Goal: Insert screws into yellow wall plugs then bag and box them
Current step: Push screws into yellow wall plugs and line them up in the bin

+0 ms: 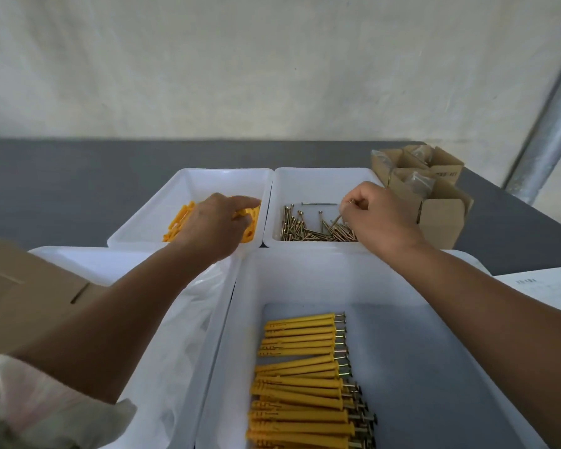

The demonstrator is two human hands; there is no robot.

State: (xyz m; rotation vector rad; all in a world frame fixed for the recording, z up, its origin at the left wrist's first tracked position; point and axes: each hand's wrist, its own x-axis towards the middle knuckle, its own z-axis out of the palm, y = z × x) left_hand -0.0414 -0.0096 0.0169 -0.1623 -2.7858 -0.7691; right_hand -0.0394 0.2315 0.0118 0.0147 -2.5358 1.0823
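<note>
- White plastic trays, four in number, stand edge to edge on the grey desk (62,183): the plug tray (208,179) at 11 o'clock, the screw tray (321,183) at 1 o'clock, the finished-parts tray (305,277) at 5 o'clock and the bag tray (94,264) at 7 o'clock.
- Yellow wall plugs (178,222) lie loose in a heap in the plug tray.
- Brass-coloured screws (305,226) lie piled along the near side of the screw tray; one lies apart at the pile's 12 o'clock.
- Assembled plugs (302,377), each with a screw head projecting at its 3 o'clock end, lie in a rough row in the finished-parts tray.
- Clear bags (188,319) occupy the 3 o'clock side of the bag tray.
- The left hand (212,222), palm down, reaches into the plug tray with its fingers on the heap; whether its grip holds a plug cannot be told.
- The right hand (379,215) is over the 3 o'clock side of the screw tray; its grip is pinched on the held screw (338,218), which slants down toward the pile.
- Open cardboard boxes (441,218) stand at 2 o'clock, just beside the screw tray.
- Flat cardboard (23,286) lies at 9 o'clock, overlapping the bag tray.
- A paper sheet (548,286) lies at 3 o'clock.
- A metal pole (548,131) rises at 2 o'clock, beyond the desk edge.
</note>
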